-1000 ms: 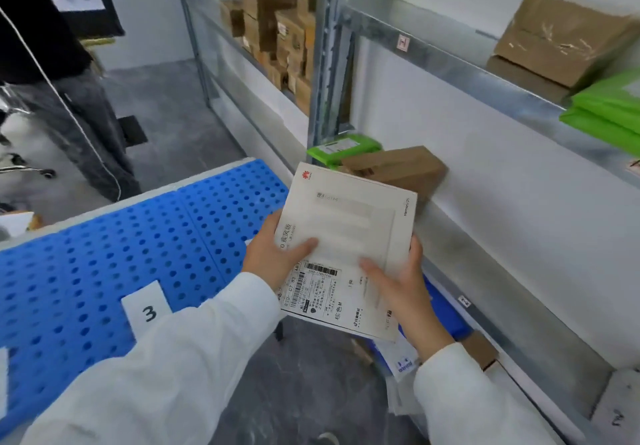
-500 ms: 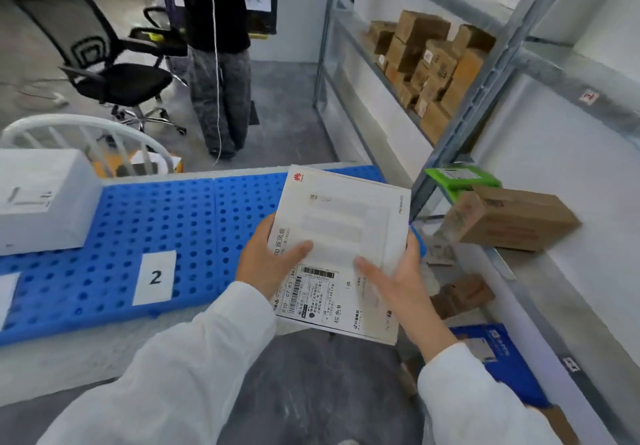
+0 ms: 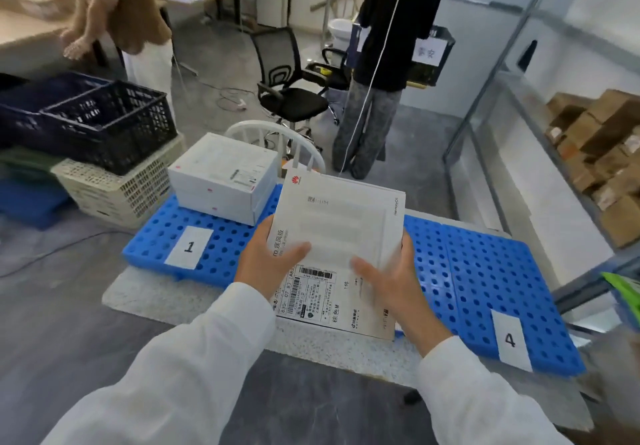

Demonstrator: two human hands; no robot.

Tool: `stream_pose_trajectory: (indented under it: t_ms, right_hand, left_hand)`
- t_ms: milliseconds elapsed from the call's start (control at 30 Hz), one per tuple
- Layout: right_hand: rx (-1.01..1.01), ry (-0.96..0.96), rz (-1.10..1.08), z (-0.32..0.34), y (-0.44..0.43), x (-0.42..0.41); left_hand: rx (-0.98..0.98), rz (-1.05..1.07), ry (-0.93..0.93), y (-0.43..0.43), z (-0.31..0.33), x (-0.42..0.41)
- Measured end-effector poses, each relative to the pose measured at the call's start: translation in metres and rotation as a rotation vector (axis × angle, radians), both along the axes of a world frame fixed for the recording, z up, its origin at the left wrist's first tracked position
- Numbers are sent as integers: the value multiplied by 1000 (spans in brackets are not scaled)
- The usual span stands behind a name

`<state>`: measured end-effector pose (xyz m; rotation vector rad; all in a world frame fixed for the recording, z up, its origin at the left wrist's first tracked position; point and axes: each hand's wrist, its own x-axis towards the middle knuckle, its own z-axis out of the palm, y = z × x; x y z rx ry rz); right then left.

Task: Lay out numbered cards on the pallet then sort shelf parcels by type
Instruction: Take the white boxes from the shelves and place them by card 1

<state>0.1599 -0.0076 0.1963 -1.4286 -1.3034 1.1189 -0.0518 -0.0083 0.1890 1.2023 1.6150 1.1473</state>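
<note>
White parcel (image 3: 341, 236) pinched by left hand (image 3: 266, 264) and right hand (image 3: 391, 285) fingers (image 3: 367, 268); blue pallet (image 3: 478, 264) carries white boxes (image 3: 225, 174).

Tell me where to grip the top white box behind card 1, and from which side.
Best grip the top white box by two opposite side walls, coming from the near side above card 1. It lies level on a second white box and looks too broad for one hand. The left hand and right hand hold the flat white parcel, so set that down first.
</note>
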Motion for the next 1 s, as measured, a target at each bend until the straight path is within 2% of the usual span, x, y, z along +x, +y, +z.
stream_pose_trajectory:
  t_ms: [300, 600, 1000]
  right_hand:
    - [-34, 68, 220, -10, 61, -95]
    - [-60, 117, 276, -20, 147, -153]
    - [-80, 129, 243, -16, 243, -197]
  left_hand:
    - [-19, 223, 21, 18, -4, -91]
    - [-37, 296, 43, 89, -1, -146]
    - [-21, 198, 75, 190, 13, -196]
